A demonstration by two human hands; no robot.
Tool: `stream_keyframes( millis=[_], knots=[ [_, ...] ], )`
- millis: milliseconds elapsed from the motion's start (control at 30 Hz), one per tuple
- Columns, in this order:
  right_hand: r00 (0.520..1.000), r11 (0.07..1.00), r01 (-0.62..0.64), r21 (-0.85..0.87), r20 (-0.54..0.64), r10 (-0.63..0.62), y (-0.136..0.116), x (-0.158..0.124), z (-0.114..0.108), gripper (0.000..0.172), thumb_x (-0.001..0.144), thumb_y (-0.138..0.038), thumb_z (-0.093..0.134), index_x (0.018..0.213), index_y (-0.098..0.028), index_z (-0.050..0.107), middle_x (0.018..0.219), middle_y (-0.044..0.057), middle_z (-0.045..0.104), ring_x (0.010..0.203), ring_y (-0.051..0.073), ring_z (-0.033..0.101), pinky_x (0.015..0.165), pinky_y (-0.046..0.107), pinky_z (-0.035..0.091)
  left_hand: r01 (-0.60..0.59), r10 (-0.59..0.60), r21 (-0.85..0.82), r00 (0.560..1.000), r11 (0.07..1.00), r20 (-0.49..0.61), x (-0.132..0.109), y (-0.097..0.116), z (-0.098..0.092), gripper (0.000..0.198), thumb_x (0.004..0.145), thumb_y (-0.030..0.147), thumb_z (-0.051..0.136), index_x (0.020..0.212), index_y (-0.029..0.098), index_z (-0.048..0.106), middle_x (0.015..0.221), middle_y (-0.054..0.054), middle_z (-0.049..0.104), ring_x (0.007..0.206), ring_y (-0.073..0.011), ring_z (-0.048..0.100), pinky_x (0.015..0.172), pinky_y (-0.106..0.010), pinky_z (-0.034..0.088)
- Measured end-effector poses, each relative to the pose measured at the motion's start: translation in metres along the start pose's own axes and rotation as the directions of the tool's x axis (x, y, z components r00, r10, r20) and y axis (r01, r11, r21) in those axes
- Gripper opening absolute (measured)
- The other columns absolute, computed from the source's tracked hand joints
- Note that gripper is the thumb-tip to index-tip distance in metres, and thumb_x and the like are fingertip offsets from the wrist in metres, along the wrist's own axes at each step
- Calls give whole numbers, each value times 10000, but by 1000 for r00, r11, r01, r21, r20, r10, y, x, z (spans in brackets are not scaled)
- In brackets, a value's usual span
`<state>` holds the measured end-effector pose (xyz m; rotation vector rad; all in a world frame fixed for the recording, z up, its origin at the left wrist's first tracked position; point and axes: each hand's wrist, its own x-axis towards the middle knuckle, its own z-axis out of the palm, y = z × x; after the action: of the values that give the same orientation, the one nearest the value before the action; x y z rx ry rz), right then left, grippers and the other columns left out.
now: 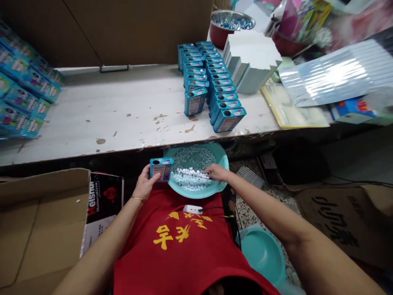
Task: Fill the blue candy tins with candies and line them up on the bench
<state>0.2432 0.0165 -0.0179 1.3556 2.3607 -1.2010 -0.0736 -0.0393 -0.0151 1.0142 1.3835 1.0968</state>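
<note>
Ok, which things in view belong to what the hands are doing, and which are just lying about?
Likely in use:
blue container in the left hand
basin of white pellets, at the right hand
rows of matching containers

Probably just lying about:
second turquoise basin, lower right
open cardboard box, left
white adapter-like block
</note>
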Motion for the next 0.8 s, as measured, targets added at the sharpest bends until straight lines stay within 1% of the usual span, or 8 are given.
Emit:
stream_keyframes(
  millis=[67,167,233,300,467,600,667,800],
  knots=[
    [998,993,33,109,-52,-27,-3,-11,-19,340,692,-124,501,972,-208,674,893,-11,675,842,143,578,728,188,402,-68,67,125,998,990,13,3,4,2,560,647,340,651,1140,159,458,1085,-82,568,987,-226,545,907,-380,410],
    [992,973,93,213,-105,-72,-15,-26,-49,345,683,-129,494,970,-191,675,906,-5,668,835,140,570,740,200,402,-138,128,220,990,966,59,7,11,11,515,652,327,638,1112,165,475,1065,-67,565,967,-218,545,912,-361,400],
    [991,962,108,249,-103,-85,-27,-32,-67,337,684,-137,484,958,-169,677,903,-1,663,811,136,567,714,200,407,-175,156,258,983,950,94,10,15,21,475,667,318,618,1098,169,483,1045,-60,566,957,-215,542,905,-353,399],
    [993,966,103,236,-81,-86,-42,-34,-81,330,684,-140,479,946,-148,679,873,3,663,781,132,565,681,195,408,-217,188,302,974,928,125,13,16,31,453,679,307,598,1096,167,489,1052,-64,561,980,-221,526,916,-353,385],
    [996,996,81,-37,-18,-82,-73,-33,-109,315,681,-120,492,921,-157,693,787,-2,673,729,121,564,634,179,383,-307,247,412,950,858,193,21,14,46,425,699,277,561,1104,174,490,1085,-69,540,1022,-225,494,936,-358,359],
    [997,974,68,-216,-8,-71,-94,-34,-128,304,699,-142,504,937,-163,692,837,28,684,754,133,574,650,189,385,-349,278,479,936,806,214,24,13,50,385,700,260,549,1074,185,504,1061,-59,538,986,-213,498,906,-362,376],
    [998,954,56,-294,3,-58,-105,-31,-133,293,711,-156,496,925,-161,696,848,53,683,766,144,578,659,200,387,-377,299,504,926,777,231,23,13,53,367,695,240,545,1057,185,512,1045,-57,543,974,-210,497,893,-362,380],
    [1000,898,-30,-439,-19,24,-134,-28,-134,289,724,-186,470,907,-169,693,869,89,671,806,178,582,682,243,389,-436,325,531,899,726,293,23,13,60,366,686,198,538,1051,181,516,1041,-57,548,980,-205,486,894,-353,373]
  ],
)
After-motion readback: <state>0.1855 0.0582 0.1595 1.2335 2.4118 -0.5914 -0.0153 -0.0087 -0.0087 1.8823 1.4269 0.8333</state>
